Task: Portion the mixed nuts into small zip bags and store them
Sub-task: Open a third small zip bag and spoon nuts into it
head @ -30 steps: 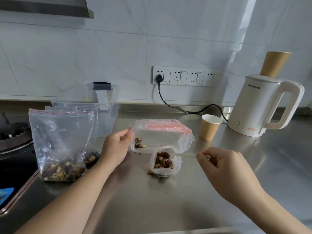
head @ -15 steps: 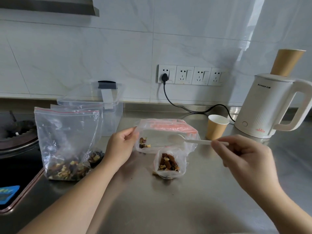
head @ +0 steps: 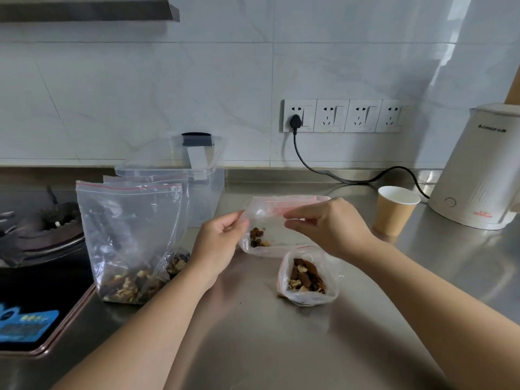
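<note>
Hands, left (head: 218, 243) and right (head: 332, 226), pinch the zip bag (head: 281, 243) between them.

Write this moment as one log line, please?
left hand: pinches zip bag edge | right hand: pinches its top | filled small bag: open on counter

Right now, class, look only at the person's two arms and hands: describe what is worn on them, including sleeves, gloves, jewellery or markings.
Both forearms are bare as far as the picture's lower edge, so no sleeve shows. The left hand and right hand wear no gloves. No ring, watch, bracelet or marking is visible on either wrist or on the fingers that show. Fingernails look short and unpainted where they can be seen.
</note>
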